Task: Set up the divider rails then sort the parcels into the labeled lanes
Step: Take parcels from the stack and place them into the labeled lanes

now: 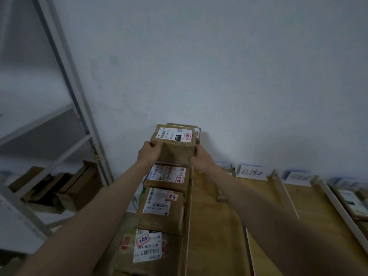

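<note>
Both hands grip one brown parcel (173,145) at the far end of the leftmost lane, close to the wall: the left hand (149,153) curls round its left near corner, the right hand (201,159) clasps its right side. The parcel sits raised above the row, with another box partly hidden just behind it. Three labelled parcels (162,204) lie in line in that lane. A divider rail (189,206) borders the lane on the right. Paper lane labels (252,172) stand along the table (215,226) edge by the wall. A metal shelf (65,108) stands left.
</note>
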A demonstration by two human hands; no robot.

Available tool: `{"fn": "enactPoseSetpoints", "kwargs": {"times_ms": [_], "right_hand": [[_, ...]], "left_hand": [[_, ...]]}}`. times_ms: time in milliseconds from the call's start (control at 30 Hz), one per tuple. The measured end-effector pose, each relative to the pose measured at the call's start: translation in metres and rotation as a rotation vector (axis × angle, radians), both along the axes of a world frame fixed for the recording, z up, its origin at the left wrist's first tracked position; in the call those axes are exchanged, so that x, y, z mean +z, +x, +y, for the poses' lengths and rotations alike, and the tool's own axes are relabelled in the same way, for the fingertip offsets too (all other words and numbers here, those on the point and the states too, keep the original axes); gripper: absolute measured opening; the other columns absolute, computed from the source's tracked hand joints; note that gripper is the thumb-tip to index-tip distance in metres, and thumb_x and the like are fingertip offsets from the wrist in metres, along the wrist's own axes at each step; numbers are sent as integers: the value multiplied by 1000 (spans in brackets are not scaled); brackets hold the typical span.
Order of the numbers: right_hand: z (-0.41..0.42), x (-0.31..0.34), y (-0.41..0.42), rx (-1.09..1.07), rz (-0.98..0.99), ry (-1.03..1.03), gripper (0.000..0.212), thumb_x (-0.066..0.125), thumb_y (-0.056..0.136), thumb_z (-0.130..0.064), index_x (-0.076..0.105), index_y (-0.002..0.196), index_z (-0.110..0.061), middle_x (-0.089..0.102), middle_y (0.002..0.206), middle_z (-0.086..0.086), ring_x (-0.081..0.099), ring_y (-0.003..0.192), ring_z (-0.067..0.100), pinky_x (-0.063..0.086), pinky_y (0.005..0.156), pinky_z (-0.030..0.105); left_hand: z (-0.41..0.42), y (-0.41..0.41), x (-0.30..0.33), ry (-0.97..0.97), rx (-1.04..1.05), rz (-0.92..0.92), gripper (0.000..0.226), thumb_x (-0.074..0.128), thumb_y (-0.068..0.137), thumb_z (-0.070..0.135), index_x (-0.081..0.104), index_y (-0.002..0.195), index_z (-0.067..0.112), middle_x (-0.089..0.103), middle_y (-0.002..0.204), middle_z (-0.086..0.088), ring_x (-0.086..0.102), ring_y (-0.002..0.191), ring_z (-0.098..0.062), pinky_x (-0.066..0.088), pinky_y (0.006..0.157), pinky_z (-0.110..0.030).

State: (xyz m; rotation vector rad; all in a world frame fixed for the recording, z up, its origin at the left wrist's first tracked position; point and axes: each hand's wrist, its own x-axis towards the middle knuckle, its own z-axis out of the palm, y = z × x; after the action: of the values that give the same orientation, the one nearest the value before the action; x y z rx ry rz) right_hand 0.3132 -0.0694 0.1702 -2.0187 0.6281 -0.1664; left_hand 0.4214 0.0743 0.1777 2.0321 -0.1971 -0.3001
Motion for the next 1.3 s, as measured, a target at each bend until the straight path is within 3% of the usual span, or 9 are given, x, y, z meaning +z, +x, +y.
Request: {"fn": "enactPoseSetpoints", "kwargs": {"times_ms": [167, 233, 300, 367, 533, 700, 867, 1033, 1300], "right_hand": [[12, 21, -24, -62, -145, 36, 43, 55, 99, -22, 43, 140, -14, 53, 129, -2, 49, 120, 16, 41, 90, 23], [19, 27, -32, -117, -212, 11, 29, 47, 103, -22, 50, 131, -13, 54, 124, -3, 51, 111, 15, 44, 78, 16], [28, 32, -39, -160, -265, 12, 20, 42, 103, -25, 54, 115, -14, 62, 120, 2, 58, 99, 17, 51, 73, 26], [37, 35, -45, -177, -286, 71, 21, 43, 103, -30, 53, 114, -14, 64, 117, 6, 63, 98, 18, 57, 81, 35], [40, 47, -68, -198, -330, 226, 41, 47, 102, -43, 40, 133, -17, 64, 118, 12, 68, 77, 18, 51, 51, 20], [35, 54, -75, -254, -264, 84, 48, 52, 94, -56, 43, 123, -19, 51, 129, 9, 56, 107, 21, 56, 86, 40], [35, 66, -93, -189, -106, 89, 67, 52, 95, -56, 34, 147, -17, 47, 145, 8, 52, 124, 28, 51, 93, 39], [35, 67, -112, -114, 27, 216, 56, 53, 98, -48, 52, 136, -8, 58, 134, 9, 62, 115, 27, 57, 93, 40], [15, 60, -159, -217, 34, 144, 53, 57, 97, -47, 59, 120, 1, 68, 112, 12, 69, 89, 24, 60, 65, 29]], "left_hand": [[4, -10, 10, -143, 56, 0, 53, 49, 98, 45, 43, 137, 10, 53, 137, -12, 51, 113, -25, 40, 85, -35], [5, -14, 18, -238, 98, 42, 57, 55, 96, 46, 42, 137, 9, 53, 134, -10, 50, 108, -22, 40, 85, -35], [5, -15, 25, -306, 128, 53, 60, 61, 93, 46, 42, 135, 9, 52, 128, -6, 51, 112, -23, 42, 87, -35], [6, -15, 32, -301, 139, -3, 59, 65, 90, 46, 43, 132, 10, 53, 126, -4, 52, 116, -24, 45, 93, -37], [10, -19, 46, -218, 28, -61, 50, 62, 93, 42, 48, 132, 13, 56, 129, -5, 53, 111, -20, 44, 90, -35], [16, -32, 50, -217, -51, -125, 49, 57, 97, 38, 49, 137, 12, 57, 133, -6, 52, 109, -17, 40, 86, -31], [21, -41, 57, -194, -191, -161, 42, 56, 97, 37, 55, 133, 16, 61, 130, -4, 57, 110, -19, 42, 86, -30], [20, -60, 58, -132, -279, -223, 38, 52, 99, 36, 56, 132, 17, 63, 126, -3, 57, 102, -17, 42, 83, -29], [0, -102, 45, -49, -451, -234, 46, 47, 100, 44, 53, 136, 17, 60, 123, 4, 55, 106, -16, 42, 84, -27]]}}
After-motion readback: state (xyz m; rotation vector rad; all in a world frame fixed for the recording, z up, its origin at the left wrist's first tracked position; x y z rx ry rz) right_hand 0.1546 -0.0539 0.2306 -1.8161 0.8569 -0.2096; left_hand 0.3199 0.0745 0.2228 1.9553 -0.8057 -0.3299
